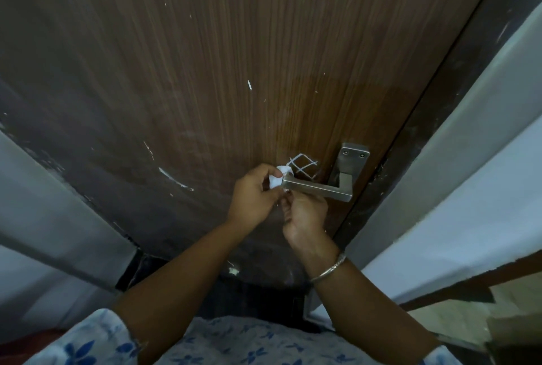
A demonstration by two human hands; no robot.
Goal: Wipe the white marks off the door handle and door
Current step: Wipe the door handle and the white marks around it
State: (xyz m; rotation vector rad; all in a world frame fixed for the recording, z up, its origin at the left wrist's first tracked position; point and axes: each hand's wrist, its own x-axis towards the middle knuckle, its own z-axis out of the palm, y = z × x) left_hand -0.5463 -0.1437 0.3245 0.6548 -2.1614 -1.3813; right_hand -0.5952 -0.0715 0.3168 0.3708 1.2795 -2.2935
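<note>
A brown wood-grain door [223,77] fills the view. Its steel lever handle [319,188] points left from a plate [353,159] near the door's right edge. White crossed marks [303,166] sit on the door just above the lever. My left hand [255,194] is shut on a small white wad of tissue [278,178], pressed against the lever's free end. My right hand [305,215] is directly under the lever, fingers curled; whether it pinches part of the tissue or touches the handle is unclear.
More white streaks [173,178] and flecks [249,84] are scattered over the door to the left and above. The dark door frame [457,77] and a pale wall [484,183] stand on the right; another pale wall [44,206] is on the left.
</note>
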